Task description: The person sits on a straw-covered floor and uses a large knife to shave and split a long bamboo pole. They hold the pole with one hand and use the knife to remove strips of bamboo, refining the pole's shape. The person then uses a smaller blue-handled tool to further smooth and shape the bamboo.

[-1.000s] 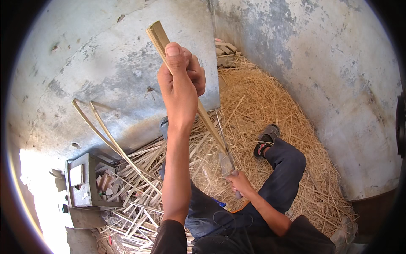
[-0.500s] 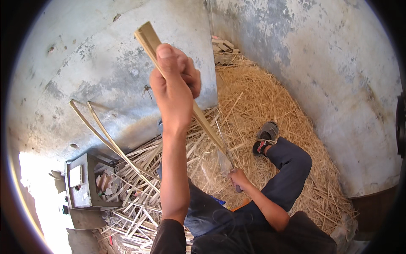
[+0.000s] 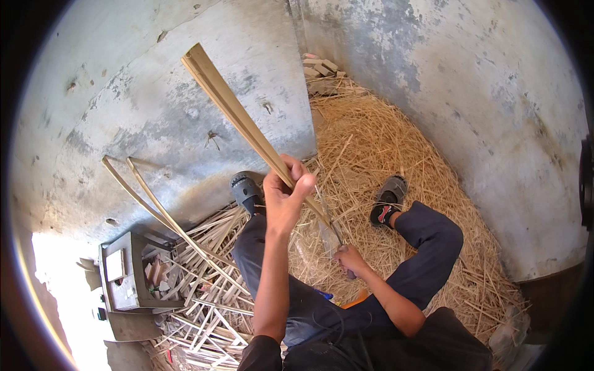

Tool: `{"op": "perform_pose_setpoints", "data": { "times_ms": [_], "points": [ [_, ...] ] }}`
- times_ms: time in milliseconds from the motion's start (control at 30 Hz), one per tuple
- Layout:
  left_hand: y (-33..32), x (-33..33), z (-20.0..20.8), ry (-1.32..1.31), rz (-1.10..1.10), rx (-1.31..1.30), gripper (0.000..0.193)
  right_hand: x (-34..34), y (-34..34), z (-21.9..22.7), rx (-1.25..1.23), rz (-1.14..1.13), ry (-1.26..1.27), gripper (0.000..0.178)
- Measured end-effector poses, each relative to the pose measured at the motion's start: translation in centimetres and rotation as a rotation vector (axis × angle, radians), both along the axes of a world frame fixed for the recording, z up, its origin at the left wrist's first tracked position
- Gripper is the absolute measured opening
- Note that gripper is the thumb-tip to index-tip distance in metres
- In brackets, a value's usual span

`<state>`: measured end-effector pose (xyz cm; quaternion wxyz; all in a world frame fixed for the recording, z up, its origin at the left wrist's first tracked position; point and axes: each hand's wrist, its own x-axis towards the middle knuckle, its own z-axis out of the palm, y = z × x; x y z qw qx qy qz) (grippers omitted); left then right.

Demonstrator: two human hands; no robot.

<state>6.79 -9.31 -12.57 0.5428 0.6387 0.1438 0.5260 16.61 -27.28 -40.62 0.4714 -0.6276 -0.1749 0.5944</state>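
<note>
A long, pale bamboo strip slants from the upper left down toward my lap. My left hand is closed around its lower part, in front of the far wall. In my right hand, low between my knees, is the handle of a knife. The thin blade points up and away, and the strip's lower end meets it. Whether the edge is into the strip or only against it, I cannot tell.
Pale strips lie heaped at my left, with two long bent ones rising from them. A grey box-like stand holds broken pieces. Shavings cover the floor between two worn walls. Bricks sit in the corner.
My left hand has slid down the bamboo strip toward the knife, so more of the strip shows above it. My right hand stays nearly in place with the knife.
</note>
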Motion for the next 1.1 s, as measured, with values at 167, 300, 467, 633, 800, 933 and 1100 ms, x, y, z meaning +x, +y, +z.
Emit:
{"op": "perform_pose_setpoints", "data": {
  "times_ms": [167, 300, 467, 633, 800, 933, 1100],
  "points": [
    [-0.9, 1.5, 1.3, -0.192, 0.238, -0.249, 0.05, -2.4, 0.7, 3.1, -0.116, 0.006, -0.211, 0.02],
    [-1.5, 1.5, 0.6, -0.16, 0.327, -0.161, 0.049, -4.4, 0.9, 5.3, 0.139, -0.017, -0.38, 0.024],
    [-2.4, -2.8, 4.7, -0.391, 0.386, -0.284, 0.047, -4.5, 2.5, 10.7, 0.284, -0.023, -0.56, 0.035],
    [-5.0, -11.8, 9.5, -0.603, 0.447, 0.005, 0.05, -1.9, 3.2, 13.4, 0.261, 0.012, -0.628, 0.035],
    [-6.9, -15.2, 9.8, -0.7, 0.431, 0.125, 0.052, -3.5, 4.9, 15.4, 0.412, -0.056, -0.612, 0.031],
    [-7.0, -14.3, 8.1, -0.646, 0.434, 0.252, 0.051, -6.6, 5.1, 19.0, 0.625, 0.069, -0.796, 0.019],
    [-11.2, -23.1, 10.9, -0.66, 0.776, 0.262, 0.051, 1.0, 7.9, 11.7, 0.192, -0.002, -0.814, 0.024]
  ]
}}
